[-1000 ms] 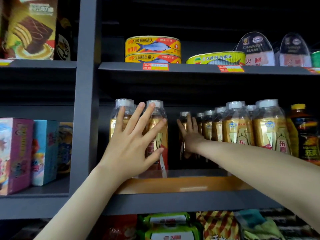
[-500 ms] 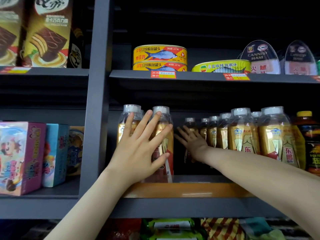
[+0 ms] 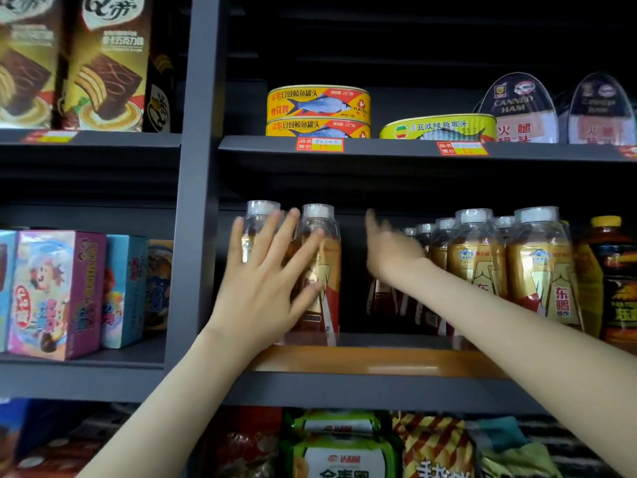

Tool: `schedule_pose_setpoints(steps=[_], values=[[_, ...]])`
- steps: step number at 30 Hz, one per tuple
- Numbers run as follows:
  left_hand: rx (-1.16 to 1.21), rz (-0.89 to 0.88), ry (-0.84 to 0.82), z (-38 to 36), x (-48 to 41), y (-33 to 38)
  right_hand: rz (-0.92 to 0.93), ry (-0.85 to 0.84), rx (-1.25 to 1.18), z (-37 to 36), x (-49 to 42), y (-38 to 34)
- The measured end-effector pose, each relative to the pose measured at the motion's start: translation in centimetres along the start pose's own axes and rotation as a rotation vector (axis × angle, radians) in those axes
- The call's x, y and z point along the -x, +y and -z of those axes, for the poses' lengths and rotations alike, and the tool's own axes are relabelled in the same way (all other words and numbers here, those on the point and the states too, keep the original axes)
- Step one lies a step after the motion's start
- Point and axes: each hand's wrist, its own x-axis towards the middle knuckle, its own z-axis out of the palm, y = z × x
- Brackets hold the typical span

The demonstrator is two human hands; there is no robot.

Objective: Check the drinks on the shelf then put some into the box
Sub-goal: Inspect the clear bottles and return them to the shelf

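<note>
- Dark grey shop shelving (image 3: 196,236) fills the view and is seen from close in front.
- Fingers (image 3: 275,232) of the left hand (image 3: 262,291) are held straight and spread. They are laid flat against the fronts of two drink bottles, and nothing is gripped.
- Two bottles are counted under that hand. The left bottle (image 3: 262,210) is mostly covered, and the right bottle (image 3: 327,270) is covered on its left half.
- The right hand (image 3: 393,250) is blurred. It is reached into the dark gap between that pair and a larger group, with its fingers apparently stretched out, and nothing is seen held in it.
- In the larger group a first front bottle (image 3: 475,263) and a second front bottle (image 3: 541,270) are counted. At least four more white caps (image 3: 444,223) are seen in rows behind them.
- Every drink is stood upright, its long axis vertical, its cap up and its gold label turned outward.
- All are kept on the middle shelf (image 3: 379,388), behind an orange strip (image 3: 362,362) at its front edge.
- One dark bottle (image 3: 617,281) with a yellow cap is stood at the far right.
- On the shelf above, three fish cans are counted: two stacked cans (image 3: 319,105) and one flat can (image 3: 437,127). Two ham packs (image 3: 517,108) are propped beside them.
- In the left bay, a pink box (image 3: 51,294) and a blue box (image 3: 124,291) are stood side by side.
</note>
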Motion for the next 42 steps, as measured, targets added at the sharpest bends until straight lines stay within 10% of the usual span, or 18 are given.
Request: schedule_pose_setpoints(steps=[3, 8, 15, 30, 37, 42], values=[[0.089, 0.168, 0.054, 1.0, 1.3, 0.6, 0.081, 0.332, -0.33, 2.2, 4.6, -0.3], [0.167, 0.202, 0.003, 0.7, 2.7, 1.3, 0.3, 0.097, -0.829, 2.0, 8.8, -4.5], [0.305, 0.22, -0.077, 0.8, 3.7, 1.1, 0.208, -0.005, -0.903, 0.6, 7.7, -6.2], [0.909, 0.151, -0.089, 10.6, 8.3, 5.9, 0.462, 0.59, -0.773, 7.3, 21.8, -0.2], [1.385, 0.279, -0.56, 16.7, 18.2, 15.9, 0.45, 0.234, -0.963, 1.2, 38.6, 2.0], [1.245, 0.595, -0.975, 20.9, 29.8, 24.1, 0.147, -0.415, -1.225, -3.4, 50.1, 4.3]])
